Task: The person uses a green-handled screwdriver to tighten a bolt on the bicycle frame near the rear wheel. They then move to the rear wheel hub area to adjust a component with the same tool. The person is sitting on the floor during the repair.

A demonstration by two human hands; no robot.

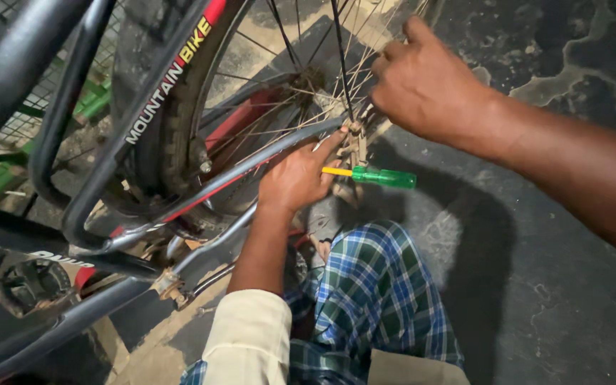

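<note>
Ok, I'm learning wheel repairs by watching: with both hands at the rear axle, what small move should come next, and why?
Probably steadying the axle fitting with the right hand while the left hand brings the green-handled screwdriver to it: both hands already meet there, and the tool lies idle across the left fingers.

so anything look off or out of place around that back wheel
Nothing is plainly broken. The green-handled screwdriver lies level beside the left hand, close to the wheel's axle end, which the right hand works at. The floor is stained and patchy. The spokes look intact.
</note>
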